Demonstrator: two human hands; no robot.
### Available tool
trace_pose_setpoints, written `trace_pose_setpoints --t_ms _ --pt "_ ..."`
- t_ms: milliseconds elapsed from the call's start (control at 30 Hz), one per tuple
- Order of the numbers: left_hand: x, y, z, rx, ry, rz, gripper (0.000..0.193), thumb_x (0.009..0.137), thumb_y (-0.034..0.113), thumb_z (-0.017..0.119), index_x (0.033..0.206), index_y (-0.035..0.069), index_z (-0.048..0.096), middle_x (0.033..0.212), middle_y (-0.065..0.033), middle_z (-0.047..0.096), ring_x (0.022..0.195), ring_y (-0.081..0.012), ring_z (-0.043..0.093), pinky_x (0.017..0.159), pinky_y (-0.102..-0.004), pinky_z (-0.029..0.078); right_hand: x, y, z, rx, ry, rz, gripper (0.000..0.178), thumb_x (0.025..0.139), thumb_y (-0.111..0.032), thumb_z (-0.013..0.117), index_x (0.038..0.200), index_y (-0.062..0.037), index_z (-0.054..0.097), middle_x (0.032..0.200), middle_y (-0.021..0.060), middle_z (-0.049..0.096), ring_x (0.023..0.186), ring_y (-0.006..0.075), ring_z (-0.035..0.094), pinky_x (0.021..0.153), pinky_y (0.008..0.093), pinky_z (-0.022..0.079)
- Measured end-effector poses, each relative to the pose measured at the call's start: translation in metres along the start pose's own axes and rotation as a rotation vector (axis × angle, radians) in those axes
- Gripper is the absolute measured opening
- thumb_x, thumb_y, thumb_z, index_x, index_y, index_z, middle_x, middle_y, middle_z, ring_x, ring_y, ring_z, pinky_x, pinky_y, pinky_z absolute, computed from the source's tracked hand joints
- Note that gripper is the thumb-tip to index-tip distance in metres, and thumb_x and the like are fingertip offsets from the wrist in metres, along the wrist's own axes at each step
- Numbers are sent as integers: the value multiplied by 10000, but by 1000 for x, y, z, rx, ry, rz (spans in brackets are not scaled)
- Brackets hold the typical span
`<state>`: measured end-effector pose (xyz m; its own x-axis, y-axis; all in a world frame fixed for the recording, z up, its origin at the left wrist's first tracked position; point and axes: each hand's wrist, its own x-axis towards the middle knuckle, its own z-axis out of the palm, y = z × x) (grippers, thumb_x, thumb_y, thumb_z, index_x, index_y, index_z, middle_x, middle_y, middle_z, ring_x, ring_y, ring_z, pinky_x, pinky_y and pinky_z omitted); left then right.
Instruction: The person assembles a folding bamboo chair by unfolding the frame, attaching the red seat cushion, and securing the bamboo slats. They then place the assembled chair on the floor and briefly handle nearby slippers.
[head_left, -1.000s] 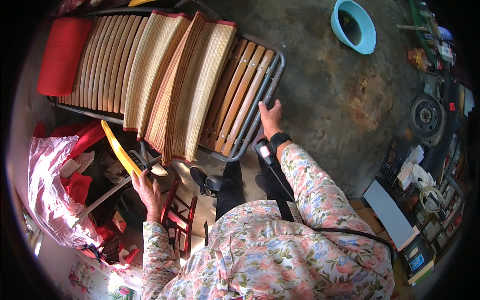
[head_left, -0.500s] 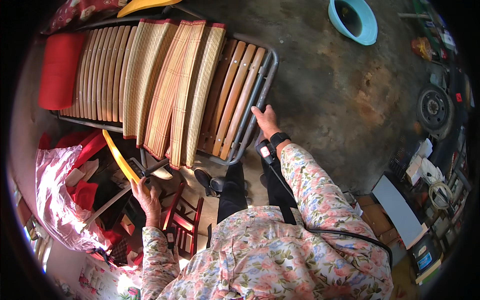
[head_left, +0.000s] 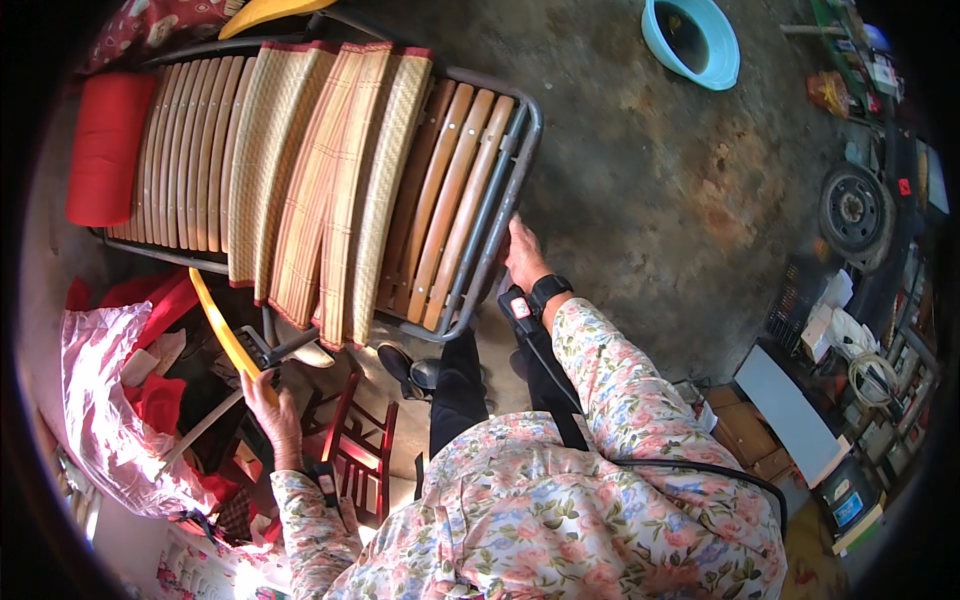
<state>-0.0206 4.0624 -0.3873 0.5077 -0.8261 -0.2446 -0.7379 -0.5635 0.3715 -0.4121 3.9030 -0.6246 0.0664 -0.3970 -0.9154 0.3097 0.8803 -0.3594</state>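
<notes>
A folding recliner with wooden slats (head_left: 478, 170) and a grey metal tube frame (head_left: 534, 130) stretches across the upper left. Over its middle lies a woven straw mat (head_left: 310, 180) with dark red edging, folded in uneven layers. A red cushion roll (head_left: 102, 150) sits at its left end. My left hand (head_left: 275, 420) is closed round the near end of the curved yellow armrest (head_left: 222, 325). At the recliner's right end my right hand (head_left: 524, 258) is closed against the frame tube, its fingers partly hidden behind it.
Near my left hand are a small red wooden chair (head_left: 352, 450) and a pink cloth (head_left: 110, 400). Shoes (head_left: 410, 370) rest on the floor below the recliner. A light blue basin (head_left: 712, 60) stands far right, a wheel (head_left: 855, 210) and clutter along the right side.
The whole view has shifted slightly, so the recliner appears farther left. My right hand has slid lower along the frame end, its thumb less visible on top. My left hand still grips the armrest.
</notes>
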Motion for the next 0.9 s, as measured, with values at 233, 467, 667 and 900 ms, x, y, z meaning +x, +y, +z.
trace_pose_setpoints --t_ms 233,467,667,900 --pt "18 -5 -28 -130 -60 -11 367 685 -67 489 1027 64 522 1318 -175 309 1236 -281 308 995 -331 265 -39 -25 26 72 2 -69 520 850 -524 420 1147 -106 506 1067 23 519 961 138 439 843 293 351" --pt "24 3 -42 152 -14 44 377 634 -61 517 984 75 541 1295 -214 320 1206 -337 331 1003 -361 264 -32 -15 28 217 -157 -130 581 854 -535 407 1191 -63 448 1171 44 497 1065 178 466 930 323 365" --pt "10 17 -27 145 72 -38 354 609 -19 556 937 115 550 1287 -205 341 1172 -369 358 970 -374 332 -27 -20 29 267 -150 -105 647 834 -534 453 1271 -65 363 1310 74 369 1161 237 391 995 380 304" --pt "0 27 -8 197 34 -90 348 582 36 607 914 136 574 1296 -215 315 1200 -396 297 899 -456 368 -11 -30 20 -12 -89 31 629 816 -494 518 1268 -86 362 1250 89 432 1125 246 429 949 414 348"
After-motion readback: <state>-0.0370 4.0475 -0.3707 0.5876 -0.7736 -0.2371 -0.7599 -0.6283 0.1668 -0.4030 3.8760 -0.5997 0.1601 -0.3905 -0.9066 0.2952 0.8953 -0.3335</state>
